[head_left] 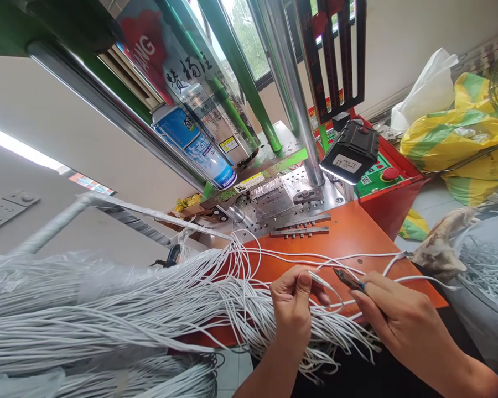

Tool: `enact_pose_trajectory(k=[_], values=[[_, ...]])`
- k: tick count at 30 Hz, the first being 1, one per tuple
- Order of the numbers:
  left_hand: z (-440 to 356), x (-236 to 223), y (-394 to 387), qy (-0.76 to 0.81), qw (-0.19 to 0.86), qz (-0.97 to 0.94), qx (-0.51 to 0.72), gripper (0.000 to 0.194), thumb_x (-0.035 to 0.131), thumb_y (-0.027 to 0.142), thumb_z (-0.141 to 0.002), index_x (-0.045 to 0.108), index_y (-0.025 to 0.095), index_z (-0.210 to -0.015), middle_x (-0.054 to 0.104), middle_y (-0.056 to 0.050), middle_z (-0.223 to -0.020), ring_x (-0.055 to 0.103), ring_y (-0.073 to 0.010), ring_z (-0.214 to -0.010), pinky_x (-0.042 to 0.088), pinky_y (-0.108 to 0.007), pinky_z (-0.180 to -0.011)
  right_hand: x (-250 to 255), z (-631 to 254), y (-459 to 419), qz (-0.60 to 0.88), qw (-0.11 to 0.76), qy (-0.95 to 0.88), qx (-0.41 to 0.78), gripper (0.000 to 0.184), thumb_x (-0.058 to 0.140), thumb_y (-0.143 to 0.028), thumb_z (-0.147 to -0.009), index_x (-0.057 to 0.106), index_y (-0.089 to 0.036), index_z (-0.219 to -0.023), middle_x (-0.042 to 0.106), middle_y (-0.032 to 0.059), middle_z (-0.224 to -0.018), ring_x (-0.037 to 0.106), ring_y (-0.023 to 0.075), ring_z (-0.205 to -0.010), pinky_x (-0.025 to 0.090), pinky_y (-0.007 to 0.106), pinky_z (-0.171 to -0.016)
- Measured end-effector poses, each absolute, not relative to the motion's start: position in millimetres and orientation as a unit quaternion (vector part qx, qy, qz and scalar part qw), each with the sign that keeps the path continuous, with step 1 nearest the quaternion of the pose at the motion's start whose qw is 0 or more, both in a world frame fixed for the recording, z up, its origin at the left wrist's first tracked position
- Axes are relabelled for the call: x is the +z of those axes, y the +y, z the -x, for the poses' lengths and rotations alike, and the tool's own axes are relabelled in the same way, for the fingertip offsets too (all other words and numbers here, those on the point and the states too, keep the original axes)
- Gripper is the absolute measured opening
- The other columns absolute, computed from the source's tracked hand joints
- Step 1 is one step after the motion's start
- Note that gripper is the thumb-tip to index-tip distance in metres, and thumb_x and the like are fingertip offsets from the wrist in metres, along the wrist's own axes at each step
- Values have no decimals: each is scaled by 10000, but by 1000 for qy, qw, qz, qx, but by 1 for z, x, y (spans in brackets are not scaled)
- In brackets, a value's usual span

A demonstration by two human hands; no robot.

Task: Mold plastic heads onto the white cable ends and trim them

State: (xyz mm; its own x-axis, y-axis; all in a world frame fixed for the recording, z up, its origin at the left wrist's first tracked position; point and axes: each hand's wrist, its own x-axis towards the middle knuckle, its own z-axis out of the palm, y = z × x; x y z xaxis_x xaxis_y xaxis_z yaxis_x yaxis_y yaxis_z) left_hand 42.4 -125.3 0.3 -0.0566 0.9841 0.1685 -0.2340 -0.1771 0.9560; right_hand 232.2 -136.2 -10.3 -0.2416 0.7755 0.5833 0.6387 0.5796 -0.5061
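My left hand (294, 303) pinches the end of a thin white cable (320, 281) between thumb and fingers, just above the orange table (348, 232). My right hand (392, 316) is closed round small pliers (348, 279) whose dark jaws point toward that cable end. A thick bundle of white cables (108, 309) fans out from the left and drapes over the table's front edge under both hands.
Behind the hands stands a green press with steel columns (290, 94), a metal die plate (282, 202) and a red button panel (388, 174). A spray can (195, 146) leans at the back. Yellow bags (452, 135) lie right; a grey tub (487, 271) holds cut pieces.
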Motion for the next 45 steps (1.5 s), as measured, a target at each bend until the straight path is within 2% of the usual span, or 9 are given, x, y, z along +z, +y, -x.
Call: enact_pose_trajectory(k=[6, 18, 21, 26, 30, 33, 36, 39, 45], values=[[-41, 6, -129, 408, 455, -531, 587, 218, 614, 305, -1061, 789, 176, -1061, 682, -16, -770, 683, -116, -604, 553, -219, -604, -3, -233, -142, 462, 389, -797, 4, 330, 450, -345, -1117, 615, -231, -855, 699, 57, -1009, 683, 189, -838, 442, 319, -697], [-36, 14, -132, 434, 407, -583, 553, 194, 657, 324, -1036, 792, 186, -1058, 637, -15, -818, 627, -94, -627, 502, -200, -585, -1, -229, -144, 455, 383, -804, -21, 381, 470, -354, -1111, 568, -236, -763, 579, 7, -747, 571, 168, -637, 331, 342, -600], [-33, 17, -132, 454, 428, -582, 521, 251, 690, 364, -1015, 787, 148, -933, 603, -6, -733, 530, -62, -530, 416, -176, -492, -6, -231, -148, 448, 390, -795, 123, 406, 507, -413, -1102, 565, -234, -743, 565, -17, -701, 547, 139, -590, 331, 320, -570], [-23, 23, -128, 439, 518, -580, 450, 352, 655, 439, -1030, 759, 115, -938, 610, -21, -680, 517, -60, -473, 377, -168, -446, -5, -234, -152, 394, 329, -683, 519, 552, 408, -543, -1111, 490, -213, -676, 538, -24, -634, 496, 122, -588, 387, 262, -572], [-17, 27, -121, 419, 582, -554, 423, 387, 663, 466, -1020, 776, 103, -951, 615, -27, -673, 522, -63, -461, 391, -166, -433, -3, -232, -150, 348, 324, -591, 652, 615, 334, -608, -1103, 564, -208, -695, 567, 3, -637, 534, 147, -602, 444, 267, -570], [-17, 27, -119, 415, 600, -544, 415, 400, 672, 479, -1011, 795, 99, -983, 637, -37, -686, 550, -77, -468, 438, -184, -449, -6, -231, -149, 384, 340, -644, 568, 593, 331, -554, -1120, 546, -218, -682, 563, -1, -622, 537, 147, -581, 443, 270, -554], [-21, 26, -125, 438, 527, -571, 453, 310, 646, 396, -1039, 793, 127, -1085, 693, -56, -787, 664, -119, -584, 546, -225, -570, -8, -229, -151, 467, 376, -740, 304, 506, 427, -499, -1110, 575, -232, -706, 595, -1, -693, 565, 155, -598, 427, 298, -569], [-26, 21, -135, 440, 382, -642, 499, 227, 608, 249, -1055, 776, 181, -1191, 738, -66, -915, 736, -149, -745, 604, -251, -707, -7, -226, -156, 505, 378, -772, 75, 385, 470, -444, -1103, 669, -240, -845, 693, 47, -915, 678, 209, -791, 454, 344, -658], [-29, 9, -141, 389, 142, -753, 511, 400, 578, 89, -1013, 692, 213, -1376, 781, -107, -1135, 761, -208, -1013, 630, -325, -910, -10, -221, -161, 526, 368, -767, -17, 269, 478, -363, -1105, 689, -223, -1017, 712, 96, -1157, 681, 287, -1083, 472, 423, -889]])
